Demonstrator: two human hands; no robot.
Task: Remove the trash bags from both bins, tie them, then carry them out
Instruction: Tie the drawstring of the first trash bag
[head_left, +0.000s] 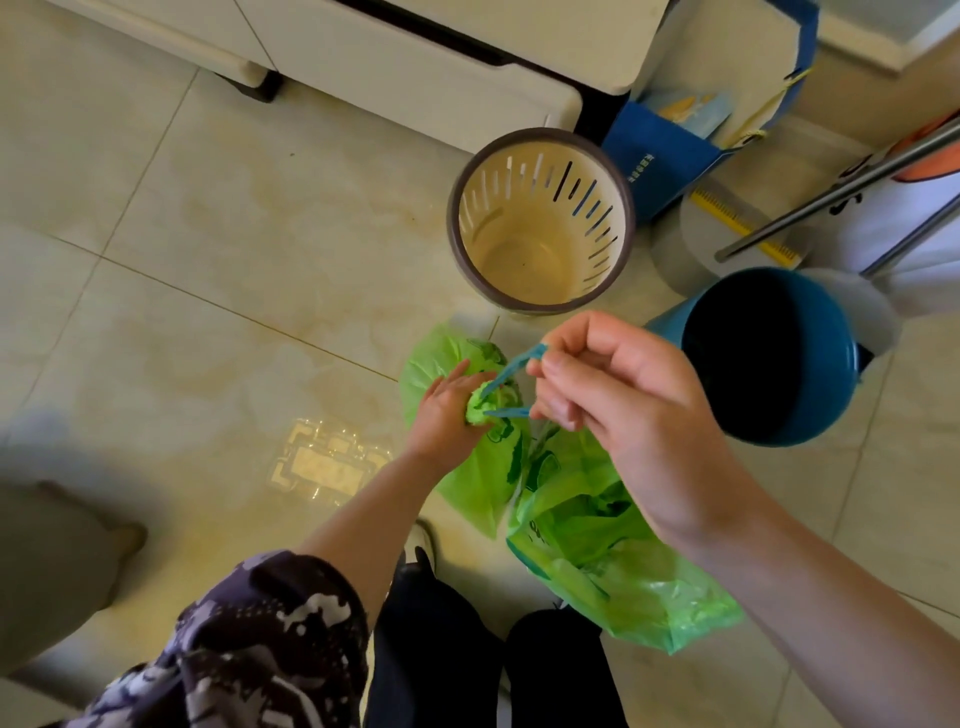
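Right hand (613, 395) fingers pinch blue drawstring (511, 371); left hand (447, 410) clamps gathered neck of green trash bag (467, 467) on floor. Both bins emptied; second bag (613, 561) untied, carrying out remains.

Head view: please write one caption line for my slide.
Left hand grips green bag's neck, right hand pulls blue drawstring; both bins emptied.

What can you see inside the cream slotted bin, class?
The cream slotted bin holds no bag: its bare, stained bottom and slotted wall show. The near inner wall is hidden by the rim. The blue bin beside it is too dark inside to judge.
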